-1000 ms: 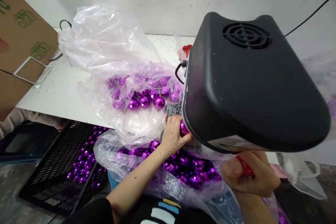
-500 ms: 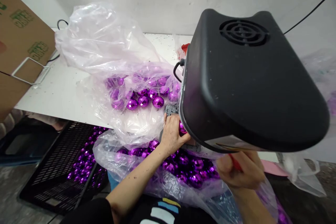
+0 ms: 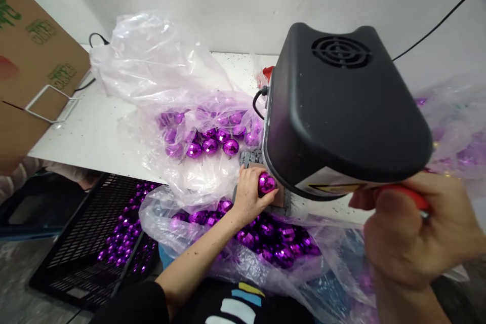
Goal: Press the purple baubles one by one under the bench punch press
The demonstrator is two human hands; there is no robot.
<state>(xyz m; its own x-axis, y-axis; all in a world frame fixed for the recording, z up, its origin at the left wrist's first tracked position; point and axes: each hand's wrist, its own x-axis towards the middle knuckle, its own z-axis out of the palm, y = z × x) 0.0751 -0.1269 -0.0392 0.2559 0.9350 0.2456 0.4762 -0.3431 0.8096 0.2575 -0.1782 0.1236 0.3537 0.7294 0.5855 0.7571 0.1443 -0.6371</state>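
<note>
My left hand (image 3: 249, 190) is closed on a shiny purple faceted ball ornament (image 3: 267, 182), which rests over a brown pad on a grey base plate (image 3: 281, 201). My right hand (image 3: 413, 228) is wrapped round a red handle (image 3: 404, 195) beside a black machine (image 3: 345, 116). The machine's vented housing overhangs the right side of the base and hides part of it. Nearest me, many more purple balls (image 3: 281, 250) fill an open clear plastic bag below my left wrist. Beyond my left hand, several purple balls (image 3: 210, 146) lie at the mouth of another clear bag (image 3: 152, 61).
A cardboard box (image 3: 34, 61) with a white wire loop (image 3: 47, 106) stands at the left on the white table (image 3: 94, 136). Below it, a black crate (image 3: 72, 243) holds small purple balls. More plastic bags (image 3: 455, 126) sit at the right. A black cable (image 3: 440, 20) crosses the wall.
My right hand has moved up and to the right with the red handle. The ball in my left hand shows more fully now, as the machine's housing covers less of it.
</note>
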